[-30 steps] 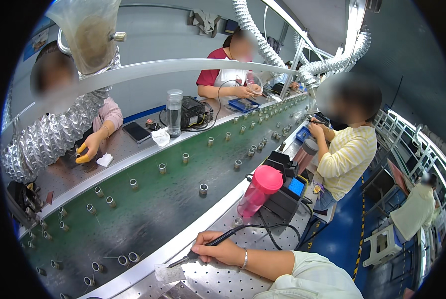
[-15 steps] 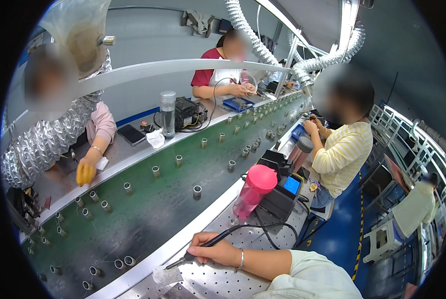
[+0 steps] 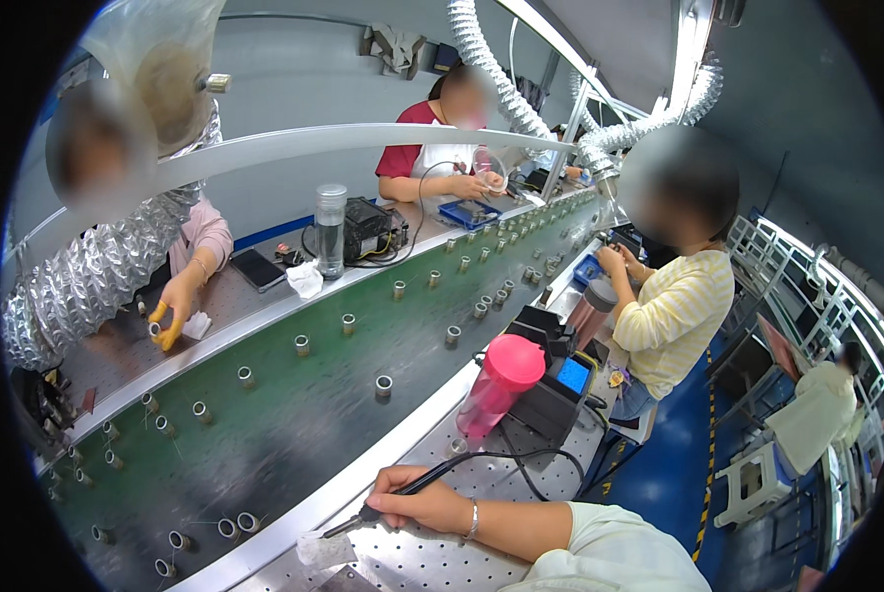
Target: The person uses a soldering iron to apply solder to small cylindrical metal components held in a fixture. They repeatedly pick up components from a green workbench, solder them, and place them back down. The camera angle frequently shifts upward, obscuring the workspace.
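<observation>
My right hand (image 3: 417,501) is closed around the dark handle of a soldering iron (image 3: 432,476), held like a pen above the perforated metal bench. The iron's thin tip points to the lower left and reaches a whitish crumpled pad (image 3: 321,551) beside the conveyor edge; whether it touches the pad is hard to tell. A black cable loops from the handle toward a soldering station (image 3: 550,395) with a blue screen. My left hand is out of sight.
Beside the station stand a pink-lidded bottle (image 3: 501,385) and a small metal cylinder (image 3: 458,449). A green conveyor (image 3: 294,444) carries several such cylinders. Across it, one co-worker's hand (image 3: 173,308) with yellow finger covers holds a cylinder. Other people sit along both sides.
The cylinders on the conveyor have shifted slightly toward the lower left. The co-worker's yellow-covered fingers have lifted and now hold a cylinder. My right hand stays almost in place with the soldering iron.
</observation>
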{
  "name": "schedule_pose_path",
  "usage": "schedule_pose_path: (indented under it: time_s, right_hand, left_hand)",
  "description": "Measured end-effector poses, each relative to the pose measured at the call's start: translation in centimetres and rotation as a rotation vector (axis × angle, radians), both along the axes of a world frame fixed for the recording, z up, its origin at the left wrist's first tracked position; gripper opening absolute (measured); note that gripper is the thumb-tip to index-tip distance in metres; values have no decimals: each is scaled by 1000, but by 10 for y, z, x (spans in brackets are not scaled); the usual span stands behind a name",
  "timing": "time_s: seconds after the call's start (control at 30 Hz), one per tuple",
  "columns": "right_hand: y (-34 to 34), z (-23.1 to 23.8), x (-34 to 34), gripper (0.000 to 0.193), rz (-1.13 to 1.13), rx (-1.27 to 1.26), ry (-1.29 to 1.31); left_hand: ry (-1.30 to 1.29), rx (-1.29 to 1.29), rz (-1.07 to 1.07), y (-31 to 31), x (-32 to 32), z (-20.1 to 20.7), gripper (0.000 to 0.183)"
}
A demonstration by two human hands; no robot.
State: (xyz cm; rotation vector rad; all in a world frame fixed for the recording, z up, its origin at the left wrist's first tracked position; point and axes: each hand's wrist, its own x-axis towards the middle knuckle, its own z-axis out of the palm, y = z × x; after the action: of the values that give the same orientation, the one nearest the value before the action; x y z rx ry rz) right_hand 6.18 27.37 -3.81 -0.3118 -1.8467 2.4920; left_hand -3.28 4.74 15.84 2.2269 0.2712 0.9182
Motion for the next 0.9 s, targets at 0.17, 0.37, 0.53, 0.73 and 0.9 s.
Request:
schedule_pose_path:
  time_s: [0.17, 0.37, 0.53, 0.73, 0.9]
  right_hand:
    - [0, 1, 1, 16, 33, -30, -24]
    - [3, 5, 2, 17, 39, -26, -25]
    - [5, 3, 1, 16, 37, -27, -27]
    - [-1, 4, -3, 14, -14, 14, -27]
    - [-1, 9, 7, 12, -147, -34, 3]
  left_hand:
    - [-25, -52, 123, 9, 2, 15, 26]
    - [13, -65, 135, 18, 0, 14, 29]
    - [25, -104, 206, 21, -1, 14, 27]
    - [79, -63, 303, 10, 0, 3, 21]
    - [232, 46, 557, 5, 0, -9, 14]
